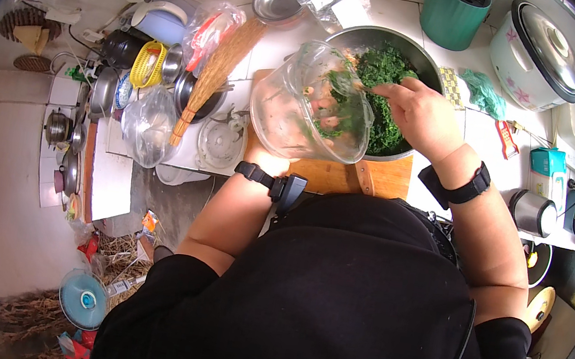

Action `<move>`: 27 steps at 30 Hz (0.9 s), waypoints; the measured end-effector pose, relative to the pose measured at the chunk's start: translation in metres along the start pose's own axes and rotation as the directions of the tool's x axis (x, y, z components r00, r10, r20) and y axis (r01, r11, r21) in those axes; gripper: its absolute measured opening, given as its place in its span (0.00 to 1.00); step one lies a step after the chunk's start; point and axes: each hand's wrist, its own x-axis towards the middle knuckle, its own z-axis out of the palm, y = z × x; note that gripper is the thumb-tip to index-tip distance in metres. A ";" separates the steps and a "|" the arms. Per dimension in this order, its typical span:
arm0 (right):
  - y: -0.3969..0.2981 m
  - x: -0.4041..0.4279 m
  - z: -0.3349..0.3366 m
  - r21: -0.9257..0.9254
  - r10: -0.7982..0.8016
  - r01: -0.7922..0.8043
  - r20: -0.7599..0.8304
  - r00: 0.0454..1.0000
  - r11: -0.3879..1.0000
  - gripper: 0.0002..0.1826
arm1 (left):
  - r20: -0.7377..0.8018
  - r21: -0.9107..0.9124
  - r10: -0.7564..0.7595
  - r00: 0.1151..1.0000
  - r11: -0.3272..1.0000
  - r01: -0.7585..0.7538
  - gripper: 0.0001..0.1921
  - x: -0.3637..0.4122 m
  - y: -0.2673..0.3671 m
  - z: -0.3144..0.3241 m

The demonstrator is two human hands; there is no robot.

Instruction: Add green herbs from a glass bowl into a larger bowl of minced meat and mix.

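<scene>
A clear plastic bowl [280,117] is tipped toward a large metal pot [433,67], its rim over the pot's left side. My left hand [268,159] holds the bowl from below, its fingers mostly hidden behind it. Green and pinkish bits cling inside the bowl. Chopped leafy greens [382,121] fill much of the pot, with paler food at its left. My right hand [417,112] is over the pot, thumb and fingers closed around the end of a thin utensil that reaches to the bowl's rim; the utensil's kind is unclear. Under both lies a wooden board [387,180].
Left of the bowl lie a straw whisk brush [217,74], a clear plastic lid [221,142] and a plastic bag [151,123]. A steel bowl [278,0] and a green bin [453,17] stand behind; a rice cooker [531,60] and a red peeler [506,140] are right.
</scene>
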 end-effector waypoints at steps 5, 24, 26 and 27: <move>0.020 -0.008 -0.025 -0.021 0.085 -0.083 0.092 0.992 0.996 0.12 | -0.104 0.130 0.128 0.986 0.985 -0.114 0.25 -0.002 -0.001 0.001; 0.022 0.010 -0.025 0.130 0.100 -0.105 0.043 0.994 0.986 0.10 | -0.128 0.092 0.047 0.991 0.995 -0.035 0.36 -0.006 -0.006 -0.003; 0.024 0.009 -0.027 0.059 0.154 -0.166 0.174 0.973 0.984 0.11 | -0.136 0.084 0.080 0.988 0.994 -0.069 0.33 -0.007 -0.007 -0.001; 0.025 0.006 -0.027 0.123 0.182 -0.213 0.229 0.956 0.969 0.10 | -0.139 0.081 0.091 0.986 0.993 -0.081 0.32 -0.008 -0.007 -0.001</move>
